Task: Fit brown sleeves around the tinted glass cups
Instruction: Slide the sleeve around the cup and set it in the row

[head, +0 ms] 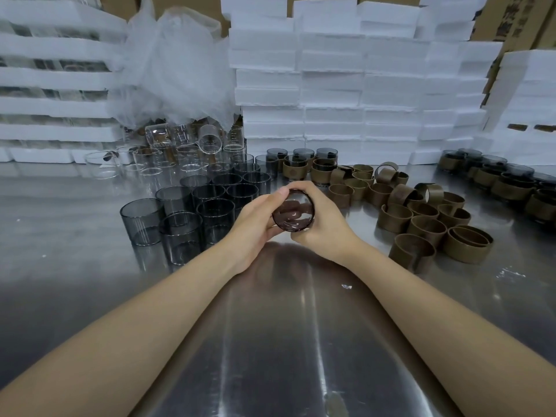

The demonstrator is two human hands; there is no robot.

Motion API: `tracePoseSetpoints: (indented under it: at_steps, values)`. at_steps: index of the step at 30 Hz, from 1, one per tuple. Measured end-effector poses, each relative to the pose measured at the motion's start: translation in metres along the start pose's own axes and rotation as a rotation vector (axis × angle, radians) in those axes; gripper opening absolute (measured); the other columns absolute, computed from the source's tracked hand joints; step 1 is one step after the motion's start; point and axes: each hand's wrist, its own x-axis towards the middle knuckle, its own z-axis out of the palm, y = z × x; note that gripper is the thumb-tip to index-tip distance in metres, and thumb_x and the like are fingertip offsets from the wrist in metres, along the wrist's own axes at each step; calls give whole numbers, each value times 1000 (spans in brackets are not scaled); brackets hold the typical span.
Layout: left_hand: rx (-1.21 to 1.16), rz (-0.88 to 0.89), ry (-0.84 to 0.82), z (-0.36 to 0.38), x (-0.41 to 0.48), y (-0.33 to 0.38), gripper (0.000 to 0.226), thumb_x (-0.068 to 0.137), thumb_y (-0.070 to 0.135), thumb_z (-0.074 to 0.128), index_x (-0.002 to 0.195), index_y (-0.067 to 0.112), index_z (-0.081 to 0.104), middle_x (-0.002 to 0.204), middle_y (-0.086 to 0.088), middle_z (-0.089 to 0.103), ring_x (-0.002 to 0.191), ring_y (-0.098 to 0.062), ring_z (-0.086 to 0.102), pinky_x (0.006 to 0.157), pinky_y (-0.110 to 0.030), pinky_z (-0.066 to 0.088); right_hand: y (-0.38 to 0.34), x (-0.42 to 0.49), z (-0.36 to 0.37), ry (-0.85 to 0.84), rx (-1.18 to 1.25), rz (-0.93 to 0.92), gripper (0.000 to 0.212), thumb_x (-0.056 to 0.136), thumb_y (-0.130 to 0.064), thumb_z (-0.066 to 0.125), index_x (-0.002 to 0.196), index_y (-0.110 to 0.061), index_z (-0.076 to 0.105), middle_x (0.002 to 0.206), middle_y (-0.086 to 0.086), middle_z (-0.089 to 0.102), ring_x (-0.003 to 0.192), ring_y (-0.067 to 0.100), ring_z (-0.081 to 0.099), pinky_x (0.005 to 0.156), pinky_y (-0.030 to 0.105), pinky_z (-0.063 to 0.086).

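Left hand [255,227] and right hand [326,224] wrap one tinted glass cup [293,216]. Any sleeve is hidden; the next move probably needs brown sleeves [421,219] at three o'clock.

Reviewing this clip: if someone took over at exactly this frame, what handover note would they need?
Left hand: holds the held cup on its side above the table.
Right hand: fingers wrapped round the same cup; I cannot tell whether a sleeve is on it.
Bare cups: clustered to the left.
Loose sleeves: piled to the right.
Done: sleeved cups stand behind the hands, more at far right.
Left: many bare cups to sleeve.
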Motion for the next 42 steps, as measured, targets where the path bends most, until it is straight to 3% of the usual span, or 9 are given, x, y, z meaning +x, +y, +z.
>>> tracePoseSetpoints:
  at_steps: [7,14,19,22,27,30,36,39,42]
  values:
    - [1,-14,51,7,-5,2,57,74,43,78,111,3,61,101,-13,70,95,-23,68,97,-42,51,-1,0,-3,-33,-145,-91,48,73,7,69,117,-9,57,112,4,61,102,13,60,87,21,47]
    - [70,-18,94,10,-7,3,81,62,42,87,125,3,55,111,-12,67,103,-24,67,103,-44,49,-5,1,-2,-70,-260,-77,57,67,13,63,120,-9,56,117,3,58,108,10,53,89,10,40]
    - [185,-17,99,8,-5,-2,77,57,41,89,120,13,55,111,-6,66,101,-16,67,87,-28,53,-6,0,-1,-80,-279,-32,57,69,7,64,123,-12,55,119,0,58,109,11,54,90,18,44]
    - [276,1,70,8,-5,-2,80,58,35,91,124,7,54,114,-9,66,104,-18,66,89,-30,54,-5,0,0,-58,-247,8,57,69,3,70,121,-15,56,116,-1,59,105,13,56,89,21,46]
    - [333,44,71,9,-6,-4,53,65,22,89,110,22,61,104,6,71,90,0,68,73,-13,52,-1,0,1,-2,-127,107,50,70,-2,72,114,-20,57,100,-10,65,90,5,61,78,8,45]
    - [305,29,59,9,-6,-4,46,72,15,84,114,16,64,105,3,73,93,-5,69,76,-18,53,1,2,-1,12,-69,176,54,66,0,76,111,-24,58,96,-19,65,92,-6,60,77,7,45]
    - [200,26,11,6,-8,-3,40,84,5,72,122,7,62,113,-4,73,105,-12,68,86,-19,52,8,5,-4,67,155,314,58,65,11,71,110,-23,60,95,-16,66,83,-7,61,70,15,48]
    - [179,37,4,5,-7,-1,35,87,9,70,122,10,64,113,-4,73,110,-16,67,100,-30,49,10,5,-4,68,246,324,59,66,15,72,113,-18,59,95,-13,67,85,0,62,68,22,51]
    - [149,36,-11,4,-7,0,36,83,23,67,118,12,67,114,-6,72,110,-20,67,100,-31,48,9,4,-6,65,271,298,61,65,18,72,113,-17,58,95,-12,66,85,-4,62,72,18,51]
